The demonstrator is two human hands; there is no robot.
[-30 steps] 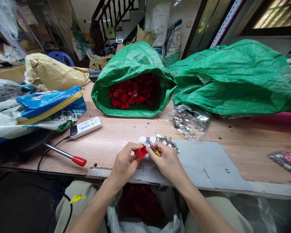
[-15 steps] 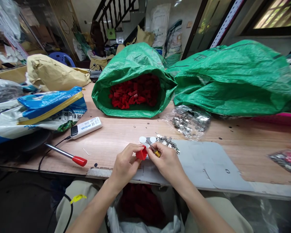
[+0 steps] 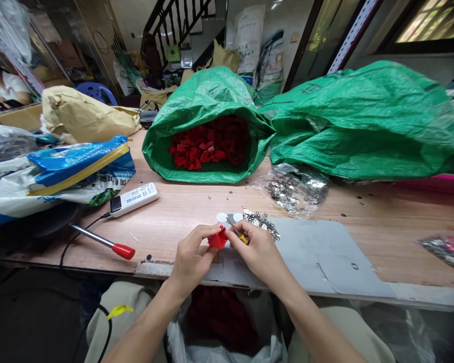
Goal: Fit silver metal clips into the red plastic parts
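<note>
My left hand (image 3: 194, 252) pinches a small red plastic piece (image 3: 217, 239) between thumb and fingers, above the front edge of the grey mat (image 3: 310, 252). Close against its right side, my right hand (image 3: 256, 247) is closed around a small screwdriver-like tool with a yellow handle (image 3: 243, 239) and a thin metal shaft pointing up and left. Whether the right fingertips also hold a small part is too fine to tell. Just beyond the hands lies a pile of small silvery metal parts (image 3: 263, 223). Two white discs (image 3: 222, 217) sit beside that pile.
A green woven sack (image 3: 208, 91) opens toward me, full of red pieces (image 3: 196, 146). Another green sack (image 3: 363, 121) lies to its right. A clear bag of metal parts (image 3: 297, 191) rests before them. Left are a red-tipped lever (image 3: 123, 250) and a white device (image 3: 134, 199). Below, an open bag (image 3: 265, 353) holds red pieces.
The red piece and my left hand have shifted slightly left, leaving a small gap to my right fingertips. The right hand keeps its hold on the yellow-handled tool.
</note>
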